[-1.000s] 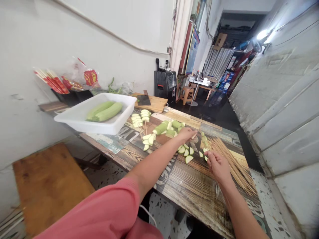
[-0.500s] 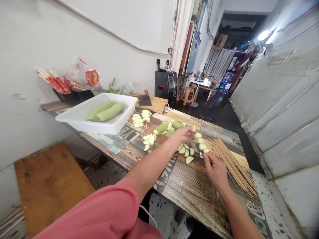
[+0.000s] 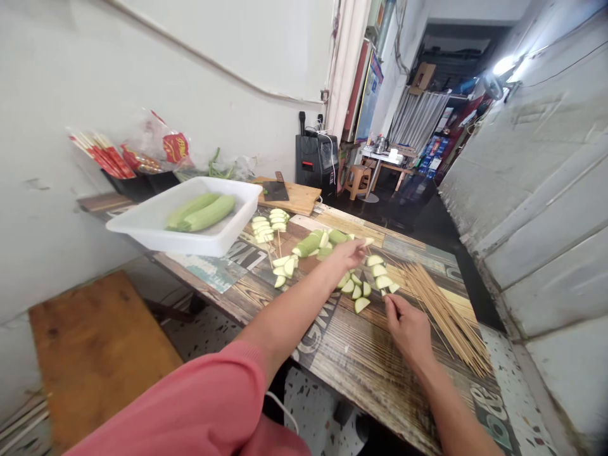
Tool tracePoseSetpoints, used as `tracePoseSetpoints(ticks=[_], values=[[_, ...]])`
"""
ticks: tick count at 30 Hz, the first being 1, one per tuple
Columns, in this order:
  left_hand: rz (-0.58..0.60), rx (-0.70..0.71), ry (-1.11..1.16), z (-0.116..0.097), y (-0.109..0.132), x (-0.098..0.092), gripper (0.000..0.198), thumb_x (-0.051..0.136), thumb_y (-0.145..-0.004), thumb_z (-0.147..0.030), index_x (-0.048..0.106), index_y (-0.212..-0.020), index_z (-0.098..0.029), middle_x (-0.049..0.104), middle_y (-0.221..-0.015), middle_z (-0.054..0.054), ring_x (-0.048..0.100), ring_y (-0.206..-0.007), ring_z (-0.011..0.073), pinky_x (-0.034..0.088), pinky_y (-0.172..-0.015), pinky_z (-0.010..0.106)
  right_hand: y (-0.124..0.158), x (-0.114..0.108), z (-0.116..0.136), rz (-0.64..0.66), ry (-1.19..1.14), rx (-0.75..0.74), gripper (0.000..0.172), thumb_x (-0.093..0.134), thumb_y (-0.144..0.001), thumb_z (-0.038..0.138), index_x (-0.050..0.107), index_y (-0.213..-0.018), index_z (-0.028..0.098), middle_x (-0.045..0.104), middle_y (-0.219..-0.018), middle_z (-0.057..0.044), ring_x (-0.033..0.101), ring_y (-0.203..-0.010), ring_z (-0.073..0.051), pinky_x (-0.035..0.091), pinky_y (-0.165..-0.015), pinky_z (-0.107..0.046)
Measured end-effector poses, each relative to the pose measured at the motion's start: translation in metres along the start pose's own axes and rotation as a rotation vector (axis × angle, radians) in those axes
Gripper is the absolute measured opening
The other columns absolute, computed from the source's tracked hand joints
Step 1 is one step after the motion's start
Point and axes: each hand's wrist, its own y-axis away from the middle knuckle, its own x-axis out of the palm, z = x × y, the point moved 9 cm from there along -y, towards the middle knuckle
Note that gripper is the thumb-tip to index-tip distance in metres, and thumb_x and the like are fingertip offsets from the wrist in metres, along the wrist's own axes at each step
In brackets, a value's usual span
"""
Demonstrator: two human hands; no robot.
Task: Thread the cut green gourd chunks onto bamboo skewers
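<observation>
My right hand (image 3: 407,323) pinches the lower end of a bamboo skewer threaded with several half-round zucchini slices (image 3: 379,270). At its upper tip, my left hand (image 3: 350,254) has its fingers closed on a pale zucchini slice (image 3: 368,242). Loose zucchini slices (image 3: 361,305) lie on the table below my left wrist. Just beyond that forearm are cut zucchini pieces (image 3: 310,244). Farther left lie filled zucchini skewers (image 3: 279,220), their slices bunched together. A spread bundle of bare bamboo skewers (image 3: 449,320) rests to the right of my right hand.
A white plastic tray (image 3: 190,244) at the left holds whole zucchini (image 3: 209,214). Behind it, a cleaver (image 3: 276,191) lies on a wooden cutting board (image 3: 304,199). A black speaker (image 3: 316,161) stands past the table's far end. A wooden stool (image 3: 99,361) is at lower left.
The threaded slices have shifted slightly left and up, and more bare skewer shows above my right fingers. My left fingers have moved a little left at the tip.
</observation>
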Motion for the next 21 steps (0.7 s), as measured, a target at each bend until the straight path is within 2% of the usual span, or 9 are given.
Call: tracePoseSetpoints(ticks=[3,6,9,21], values=[[-0.035,-0.015,-0.022,0.0005,-0.0002,-0.0037,0.008,0.051,-0.081,-0.007,0.054,-0.074,-0.009,0.06,-0.062,0.004,0.045,-0.042,0.0032,0.031,-0.034,0.009,0.0008,-0.0005,0.0026,-0.01,0.055,-0.015,0.036,0.038,-0.088,0.035,0.068,-0.088,0.015,0.069,-0.067,-0.006,0.06,-0.053,-0.015,0.035,-0.052,-0.022],[-0.07,-0.012,-0.038,0.0001,0.0018,-0.0071,0.004,0.052,-0.081,-0.008,0.054,-0.078,-0.008,0.062,-0.064,0.007,0.055,-0.05,0.0084,0.043,-0.042,0.014,0.0009,-0.0003,0.0032,0.002,0.106,-0.011,0.036,0.037,-0.088,0.035,0.068,-0.087,0.016,0.068,-0.064,-0.006,0.059,-0.052,-0.015,0.034,-0.05,-0.022],[-0.083,0.017,-0.052,-0.0022,0.005,-0.0081,0.001,0.053,-0.08,-0.008,0.053,-0.08,-0.008,0.064,-0.067,0.01,0.061,-0.057,0.0125,0.05,-0.051,0.019,0.0008,0.0008,0.0027,0.029,0.119,0.003,0.035,0.038,-0.088,0.034,0.068,-0.086,0.016,0.067,-0.063,-0.006,0.059,-0.052,-0.015,0.033,-0.05,-0.022],[-0.093,0.032,-0.049,-0.0032,0.0085,-0.0074,0.006,0.057,-0.077,-0.005,0.053,-0.081,-0.008,0.065,-0.07,0.011,0.065,-0.063,0.0157,0.053,-0.057,0.023,0.0002,0.0006,0.0038,0.042,0.112,0.015,0.039,0.034,-0.088,0.035,0.069,-0.085,0.016,0.067,-0.062,-0.007,0.059,-0.054,-0.015,0.034,-0.05,-0.022]])
